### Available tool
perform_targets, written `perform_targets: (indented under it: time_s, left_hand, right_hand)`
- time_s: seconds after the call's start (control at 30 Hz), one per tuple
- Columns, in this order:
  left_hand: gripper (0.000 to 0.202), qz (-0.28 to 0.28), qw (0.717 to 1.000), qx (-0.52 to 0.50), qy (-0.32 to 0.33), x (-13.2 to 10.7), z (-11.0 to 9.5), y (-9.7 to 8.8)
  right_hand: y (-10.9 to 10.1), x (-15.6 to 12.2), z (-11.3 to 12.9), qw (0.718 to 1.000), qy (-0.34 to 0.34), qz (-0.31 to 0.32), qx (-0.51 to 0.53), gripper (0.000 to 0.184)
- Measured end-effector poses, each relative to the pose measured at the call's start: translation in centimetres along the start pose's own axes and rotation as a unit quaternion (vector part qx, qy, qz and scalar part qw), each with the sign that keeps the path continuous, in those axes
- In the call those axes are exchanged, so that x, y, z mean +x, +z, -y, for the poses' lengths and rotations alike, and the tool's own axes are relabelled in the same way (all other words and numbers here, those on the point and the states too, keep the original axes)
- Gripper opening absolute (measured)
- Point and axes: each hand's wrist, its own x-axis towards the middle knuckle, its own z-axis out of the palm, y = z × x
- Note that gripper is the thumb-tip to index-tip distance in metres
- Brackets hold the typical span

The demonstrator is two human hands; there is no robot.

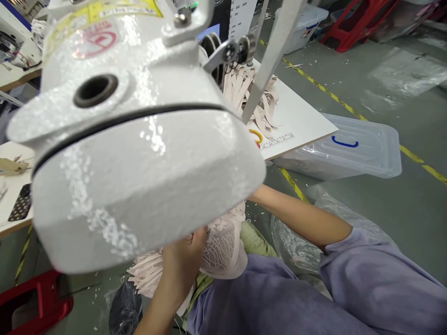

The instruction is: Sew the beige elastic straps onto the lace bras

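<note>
The white head of a sewing machine (139,163) fills most of the view, very close to the camera. Below its lower edge my left hand (183,258) is closed on a pale pink lace garment (223,246), which lies over my lap. My right forearm (296,214), coming out of a purple sleeve, reaches in from the right and passes behind the machine head. The right hand itself is hidden there. More pink lace pieces (146,274) hang just left of my left wrist.
A pile of pink fabric strips (244,93) lies on the white table (300,116) behind the machine. A clear plastic lidded box (349,149) sits on the floor at right, with a clear plastic bag (296,246) by my knee. At lower left are a red stool (38,298) and a black bag (124,309).
</note>
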Motion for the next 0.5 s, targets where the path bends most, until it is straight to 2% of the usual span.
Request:
perform_targets:
  time_s: [0.3,0.5]
  left_hand:
    - [0.028,-0.005,1.0,-0.013,0.019,0.68,0.13,-0.2]
    - [0.028,-0.016,1.0,-0.009,0.023,0.78,-0.43,-0.02]
  right_hand:
    - [-0.31,0.58,-0.44,0.999,0.003,0.041,0.021,0.007]
    - [-0.56,0.4,-0.13,0.999,0.017,0.043,0.005,0.005]
